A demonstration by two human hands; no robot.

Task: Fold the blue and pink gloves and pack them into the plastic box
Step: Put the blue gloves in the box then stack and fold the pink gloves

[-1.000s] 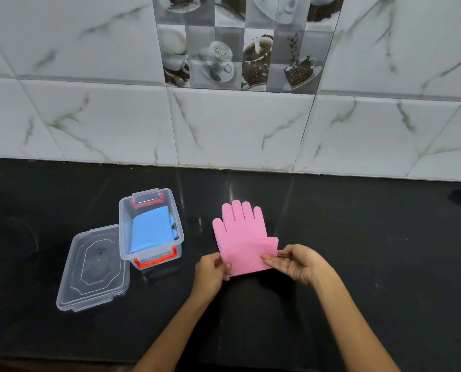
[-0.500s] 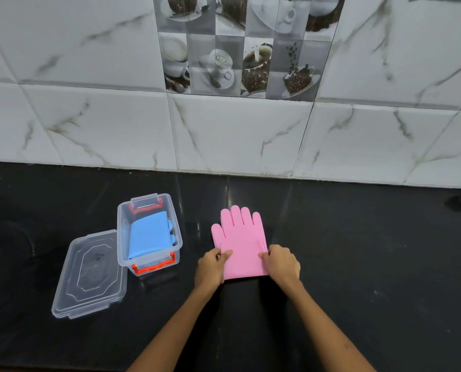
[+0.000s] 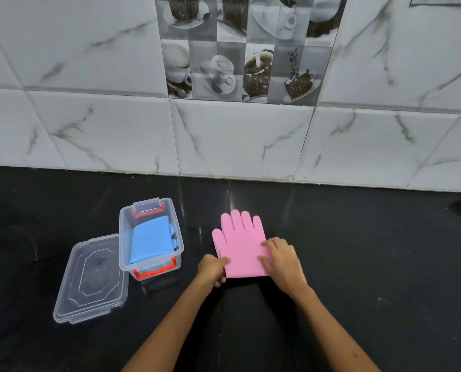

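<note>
A pink glove (image 3: 238, 245) lies flat on the black counter, fingers pointing to the wall, its cuff end folded up over the palm. My left hand (image 3: 212, 269) pinches the glove's lower left corner. My right hand (image 3: 281, 257) rests flat on the glove's right side, fingers spread. A folded blue glove (image 3: 150, 240) lies inside the clear plastic box (image 3: 177, 253) with red latches, left of the pink glove.
The box's clear lid (image 3: 91, 279) lies on the counter against the box's left front. A marble-tiled wall (image 3: 237, 140) rises behind the black counter (image 3: 371, 264).
The cuff end went from held up to pressed down on the pink glove. My right hand slid up onto its right side. My left hand stays at the lower left corner.
</note>
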